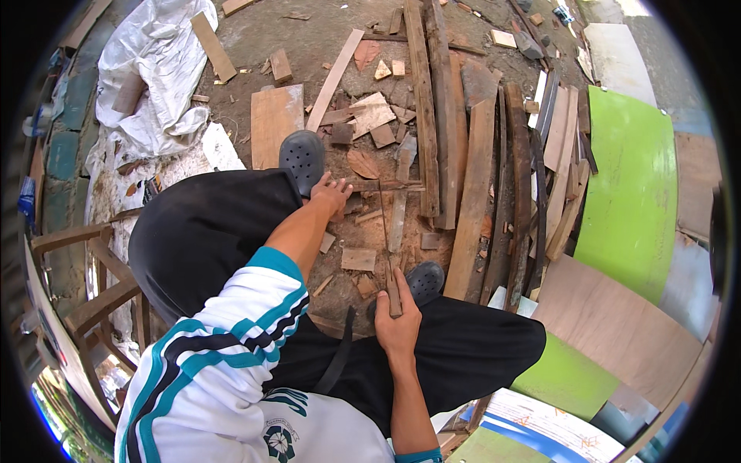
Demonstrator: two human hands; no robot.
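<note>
My left hand (332, 194) reaches down beside my left clog (302, 160), its fingers slightly fanned over the left end of a narrow wooden strip (397, 185). Some of its grip is hidden from above. My right hand (398, 318) is closed around the wooden handle (394, 297) of a handsaw, whose thin blade (384, 220) shows almost edge-on. Away from me the blade runs, its far end crossing the strip; its teeth cannot be made out. Next to my right hand is my right clog (425, 282). A dark strap (336, 356) hangs across my lap.
Long boards and beams (423, 100) lie to the right of the strip. Small offcuts (372, 116) litter the dirt ahead. White sheeting (150, 69) lies far left, above a wooden frame (108, 297). Green panels (629, 193) and a brown plywood sheet (617, 328) spread at right.
</note>
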